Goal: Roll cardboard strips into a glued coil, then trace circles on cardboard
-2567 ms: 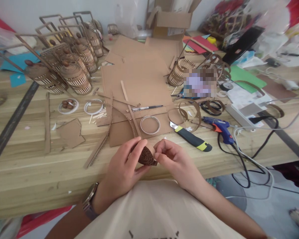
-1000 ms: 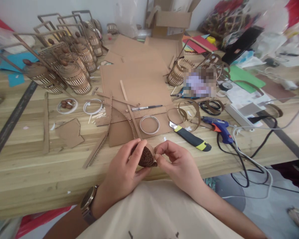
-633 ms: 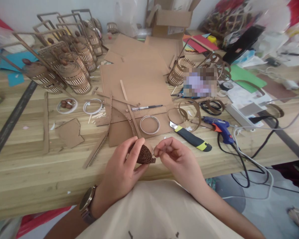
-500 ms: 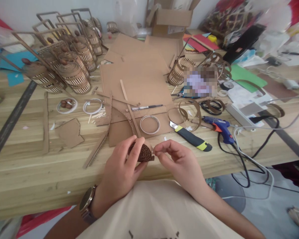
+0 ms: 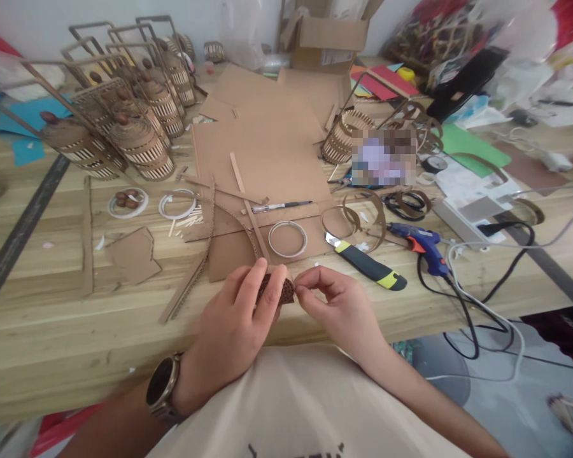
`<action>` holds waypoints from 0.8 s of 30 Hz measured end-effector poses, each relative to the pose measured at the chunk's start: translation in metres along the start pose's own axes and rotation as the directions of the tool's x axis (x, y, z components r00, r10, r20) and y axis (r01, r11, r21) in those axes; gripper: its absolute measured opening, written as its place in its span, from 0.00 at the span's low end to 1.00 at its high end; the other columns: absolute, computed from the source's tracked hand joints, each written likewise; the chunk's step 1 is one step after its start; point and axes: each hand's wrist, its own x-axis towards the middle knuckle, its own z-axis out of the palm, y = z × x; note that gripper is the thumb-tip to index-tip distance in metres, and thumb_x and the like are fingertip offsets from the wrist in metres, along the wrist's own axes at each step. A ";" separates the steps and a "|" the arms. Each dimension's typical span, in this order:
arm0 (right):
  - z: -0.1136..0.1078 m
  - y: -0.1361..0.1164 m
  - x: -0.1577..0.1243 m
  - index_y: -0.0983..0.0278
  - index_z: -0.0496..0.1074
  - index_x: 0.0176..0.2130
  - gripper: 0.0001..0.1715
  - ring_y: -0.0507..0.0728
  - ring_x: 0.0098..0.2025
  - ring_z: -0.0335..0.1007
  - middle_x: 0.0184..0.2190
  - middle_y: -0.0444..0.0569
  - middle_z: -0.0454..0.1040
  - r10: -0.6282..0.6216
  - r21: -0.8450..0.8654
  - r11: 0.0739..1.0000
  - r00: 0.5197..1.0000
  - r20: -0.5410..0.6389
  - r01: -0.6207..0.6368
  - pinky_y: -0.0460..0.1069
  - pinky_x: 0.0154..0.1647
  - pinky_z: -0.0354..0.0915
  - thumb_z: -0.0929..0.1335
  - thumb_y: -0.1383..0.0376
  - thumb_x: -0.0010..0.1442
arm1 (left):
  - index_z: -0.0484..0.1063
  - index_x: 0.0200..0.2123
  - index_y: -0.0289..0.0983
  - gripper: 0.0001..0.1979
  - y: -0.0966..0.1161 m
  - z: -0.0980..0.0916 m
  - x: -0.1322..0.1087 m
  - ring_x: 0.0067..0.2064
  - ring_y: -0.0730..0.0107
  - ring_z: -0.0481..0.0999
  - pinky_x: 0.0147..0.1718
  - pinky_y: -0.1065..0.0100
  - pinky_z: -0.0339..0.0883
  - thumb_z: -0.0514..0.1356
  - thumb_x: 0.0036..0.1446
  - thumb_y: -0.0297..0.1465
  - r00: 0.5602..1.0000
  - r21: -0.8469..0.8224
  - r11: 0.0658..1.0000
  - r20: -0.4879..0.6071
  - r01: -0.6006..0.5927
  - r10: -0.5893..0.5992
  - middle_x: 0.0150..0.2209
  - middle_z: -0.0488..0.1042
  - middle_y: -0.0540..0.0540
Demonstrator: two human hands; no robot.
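Observation:
My left hand [image 5: 241, 312], with a watch on its wrist, is closed around a dark brown coil of rolled corrugated cardboard [image 5: 286, 292], its fingers covering much of it. At the coil's right edge, the thumb and index finger of my right hand [image 5: 337, 302] are pinched together; whatever lies between the fingertips is too small to make out. Just beyond the hands are a cardboard ring [image 5: 288, 239] and thin cardboard strips [image 5: 248, 210]. To the right of them lies a utility knife [image 5: 367, 264] with its blade out.
A blue hot glue gun [image 5: 424, 245] and a white power strip [image 5: 472, 213] with cables lie at right. Cardboard sheets [image 5: 262, 140] cover the middle. Several lantern-like cardboard pieces [image 5: 141, 146] stand back left. A pen [image 5: 281, 207] rests on the cardboard.
My left hand has shifted slightly right and turned, tilting the coil so that less of its spiral face shows. The right hand stays pinched at its edge, barely moved.

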 end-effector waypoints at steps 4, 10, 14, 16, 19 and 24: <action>0.000 -0.001 0.002 0.60 0.69 0.25 0.04 0.54 0.29 0.70 0.24 0.44 0.75 -0.015 -0.077 0.997 1.000 0.006 0.016 0.49 0.32 0.64 0.65 0.66 0.51 | 0.68 0.55 0.30 0.18 0.000 0.002 -0.002 0.42 0.52 0.78 0.34 0.60 0.77 0.61 0.62 0.25 1.000 -0.029 1.000 0.017 0.011 -0.011 0.46 0.76 0.33; -0.002 0.001 0.002 0.61 0.69 0.28 0.07 0.55 0.31 0.69 0.26 0.45 0.73 0.010 0.048 0.999 0.998 0.063 -0.014 0.49 0.34 0.64 0.65 0.61 0.55 | 0.64 0.58 0.33 0.23 -0.003 0.008 -0.006 0.50 0.54 0.76 0.47 0.58 0.77 0.63 0.61 0.30 0.965 -0.306 0.916 0.050 0.259 -0.256 0.49 0.73 0.34; -0.016 0.007 0.000 0.60 0.69 0.28 0.07 0.54 0.32 0.70 0.29 0.45 0.75 -0.010 0.156 0.987 0.998 -0.068 0.021 0.48 0.35 0.66 0.66 0.61 0.57 | 0.64 0.58 0.40 0.27 -0.005 0.010 -0.010 0.47 0.60 0.76 0.43 0.61 0.78 0.66 0.57 0.34 0.851 -0.493 0.706 0.161 0.508 -0.500 0.48 0.71 0.41; -0.032 0.014 0.004 0.60 0.69 0.29 0.06 0.54 0.31 0.71 0.27 0.44 0.75 -0.014 0.133 0.990 0.973 -0.232 0.046 0.49 0.35 0.66 0.67 0.61 0.58 | 0.65 0.58 0.41 0.27 -0.005 0.010 -0.011 0.47 0.61 0.77 0.42 0.62 0.79 0.67 0.55 0.34 0.804 -0.536 0.621 0.216 0.572 -0.554 0.48 0.70 0.42; -0.066 0.032 0.018 0.59 0.70 0.32 0.05 0.55 0.29 0.71 0.24 0.43 0.74 -0.019 0.004 1.000 0.872 -0.489 0.023 0.50 0.36 0.67 0.69 0.60 0.57 | 0.66 0.57 0.42 0.27 -0.004 0.011 -0.013 0.47 0.62 0.77 0.43 0.62 0.79 0.67 0.55 0.34 0.776 -0.571 0.550 0.289 0.610 -0.561 0.48 0.70 0.43; -0.124 0.071 0.047 0.60 0.72 0.31 0.08 0.58 0.27 0.69 0.25 0.48 0.75 -0.080 -0.296 0.940 0.736 -0.673 -0.168 0.54 0.32 0.66 0.69 0.58 0.50 | 0.66 0.57 0.41 0.26 -0.002 0.011 -0.012 0.48 0.61 0.76 0.42 0.62 0.79 0.66 0.55 0.34 0.784 -0.609 0.522 0.308 0.598 -0.539 0.48 0.70 0.43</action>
